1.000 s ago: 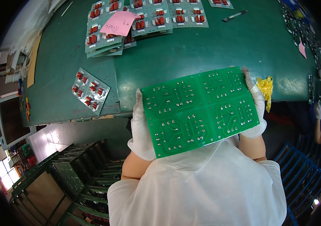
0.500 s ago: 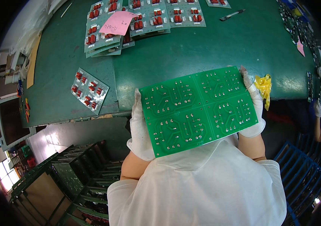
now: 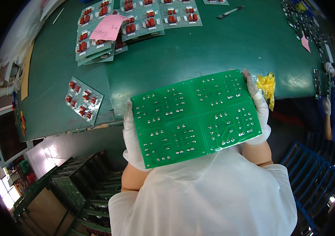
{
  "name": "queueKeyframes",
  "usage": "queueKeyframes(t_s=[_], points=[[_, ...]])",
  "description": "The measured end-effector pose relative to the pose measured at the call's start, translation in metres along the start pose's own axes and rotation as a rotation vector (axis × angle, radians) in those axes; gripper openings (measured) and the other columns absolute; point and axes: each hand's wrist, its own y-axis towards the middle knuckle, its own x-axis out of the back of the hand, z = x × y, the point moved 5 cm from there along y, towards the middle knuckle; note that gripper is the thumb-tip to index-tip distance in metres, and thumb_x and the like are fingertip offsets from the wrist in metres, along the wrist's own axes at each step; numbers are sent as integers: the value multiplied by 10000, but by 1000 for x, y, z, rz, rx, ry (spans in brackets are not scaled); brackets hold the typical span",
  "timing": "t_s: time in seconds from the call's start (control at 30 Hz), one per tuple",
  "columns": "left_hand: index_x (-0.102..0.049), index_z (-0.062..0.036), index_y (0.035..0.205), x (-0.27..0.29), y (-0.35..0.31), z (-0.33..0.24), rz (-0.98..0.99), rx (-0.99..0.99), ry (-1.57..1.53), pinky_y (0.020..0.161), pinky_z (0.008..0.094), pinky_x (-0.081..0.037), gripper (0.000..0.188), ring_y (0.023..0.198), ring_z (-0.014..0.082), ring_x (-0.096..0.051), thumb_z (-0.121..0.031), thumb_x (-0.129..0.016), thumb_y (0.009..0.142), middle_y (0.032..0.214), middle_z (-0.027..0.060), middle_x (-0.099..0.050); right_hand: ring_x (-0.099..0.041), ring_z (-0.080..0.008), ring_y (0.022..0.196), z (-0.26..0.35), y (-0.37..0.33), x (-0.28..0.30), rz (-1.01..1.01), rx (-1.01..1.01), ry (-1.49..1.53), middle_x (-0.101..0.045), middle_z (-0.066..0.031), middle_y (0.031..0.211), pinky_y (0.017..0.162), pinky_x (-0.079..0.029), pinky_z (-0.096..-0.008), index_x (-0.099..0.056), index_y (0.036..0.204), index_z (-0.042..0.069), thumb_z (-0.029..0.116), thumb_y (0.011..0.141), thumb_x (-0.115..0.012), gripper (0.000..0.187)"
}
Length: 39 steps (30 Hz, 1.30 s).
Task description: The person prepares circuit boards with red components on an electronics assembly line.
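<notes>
Green circuit board [image 3: 197, 118] was up in both gloved hands, in front of the chest, overlapping the near edge of the green table [image 3: 183, 49] in view. Long axis ran left to right across the body, slanted: right end farther out toward the table, left end nearer the person. Solder side faced the head camera, rows of shiny joints showing across four repeated sections; underside not visible. Left hand [image 3: 131, 133] gripped the left short edge, right hand [image 3: 261, 112] gripped the right short edge; fingertips mostly hidden behind the board, so exact finger placement under it can't be told. Yellow plastic [image 3: 267, 86] hung over the table edge just beside the right hand. Loose board [image 3: 85, 100] with red components lay on the table off to the left, component side up, set askew to the table edge. Farther out, stacked boards [image 3: 142, 28] carried the same kind of red parts, with a pink note [image 3: 109, 28] on the left pile. Pen [image 3: 230, 12] lay to their right. At far right, a co-worker's gloved hands [image 3: 328, 67] were at a narrow board.
</notes>
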Motion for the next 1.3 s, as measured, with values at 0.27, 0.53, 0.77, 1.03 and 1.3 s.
queueKeyframes(t_s=[0.27,0.53,0.77,1.03,1.3], points=[[-599,-91,994,5,0,-2,-116,-33,14,725,353,-481,382,856,206,-565,-433,-464,893,974,69,-591,-561,-193,987,0,2,6,36,-14,-22,-579,-42,1074,858,-458,-360,-567,1108,115,237,891,-537,250],[-597,-76,998,23,5,-3,-77,-46,-18,716,323,-497,369,835,202,-588,-394,-423,921,974,86,-607,-567,-143,943,1,1,1,30,42,-215,-587,-59,1037,829,-456,-289,-520,1162,45,326,887,-531,393],[-578,-54,1028,23,2,-5,-116,-111,63,737,320,-503,396,865,202,-596,-384,-378,939,1005,97,-607,-567,-139,940,1,2,2,27,50,-251,-585,-63,1041,821,-456,-275,-515,1169,38,324,891,-524,399],[-585,-67,1001,27,3,-7,-197,-152,118,733,314,-495,386,851,197,-587,-401,-406,927,986,90,-606,-564,-131,934,-1,4,0,14,50,-268,-582,-55,1032,814,-455,-269,-511,1169,42,339,889,-526,409],[-588,-74,984,12,6,-4,-102,-31,-1,720,323,-491,374,833,195,-579,-405,-426,920,976,84,-601,-549,-119,939,-2,5,-2,27,16,-270,-572,-41,1029,820,-441,-263,-504,1174,57,347,876,-549,418]])
